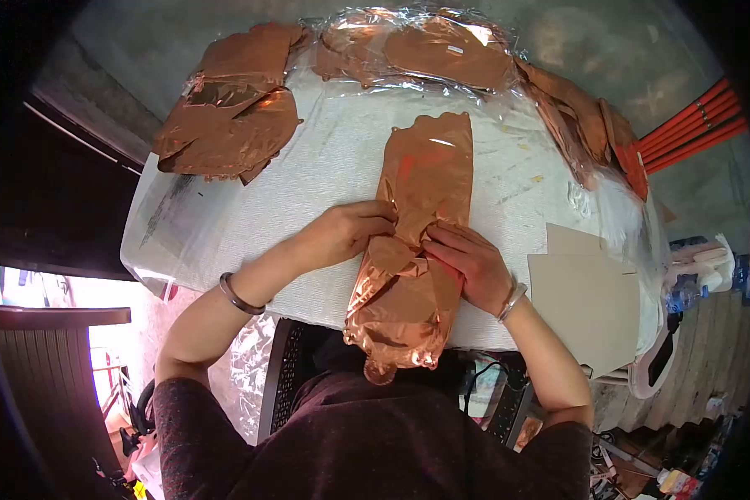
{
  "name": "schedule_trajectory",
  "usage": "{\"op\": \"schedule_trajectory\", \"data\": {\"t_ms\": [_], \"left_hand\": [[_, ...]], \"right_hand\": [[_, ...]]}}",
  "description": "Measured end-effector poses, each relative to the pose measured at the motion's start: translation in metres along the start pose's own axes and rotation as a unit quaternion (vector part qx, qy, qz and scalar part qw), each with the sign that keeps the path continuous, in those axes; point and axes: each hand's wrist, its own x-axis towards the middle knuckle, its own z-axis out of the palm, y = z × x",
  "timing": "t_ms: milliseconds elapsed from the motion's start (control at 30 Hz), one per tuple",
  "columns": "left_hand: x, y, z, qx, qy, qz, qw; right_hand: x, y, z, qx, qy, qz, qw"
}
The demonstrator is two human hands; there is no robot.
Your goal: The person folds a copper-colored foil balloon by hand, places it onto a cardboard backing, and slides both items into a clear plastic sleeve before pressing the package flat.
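Note:
A long, flat, copper-coloured foil balloon (425, 179) lies lengthwise on the white-covered table (308, 167), its near end hanging over the front edge. My left hand (346, 233) pinches the foil at its left side, about the middle of the balloon. My right hand (473, 262) grips the crumpled foil at its right side. Between the two hands the foil is gathered and folded.
Piles of the same copper foil balloons lie at the back left (229, 108), the back middle under clear plastic (429, 50), and the back right (583, 121). Grey cardboard sheets (592, 304) sit at the right front edge. Red tubes (692, 125) run at the far right.

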Motion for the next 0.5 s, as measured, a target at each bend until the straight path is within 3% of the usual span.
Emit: {"op": "schedule_trajectory", "data": {"t_ms": [200,400,467,500], "left_hand": [[0.0,-0.006,0.004,-0.077,0.024,-0.026,0.996],[0.006,-0.016,0.006,-0.138,0.023,-0.109,0.984],[0.011,-0.011,0.002,-0.2,0.025,-0.14,0.969],[0.014,-0.009,0.001,-0.199,0.025,-0.139,0.97]], "right_hand": [[-0.001,0.006,-0.001,0.016,0.006,-0.009,1.0],[0.009,0.012,-0.011,0.123,-0.011,0.043,0.991],[0.01,0.021,-0.01,0.285,-0.045,0.209,0.934],[0.013,0.023,-0.014,0.285,-0.044,0.209,0.934]]}}
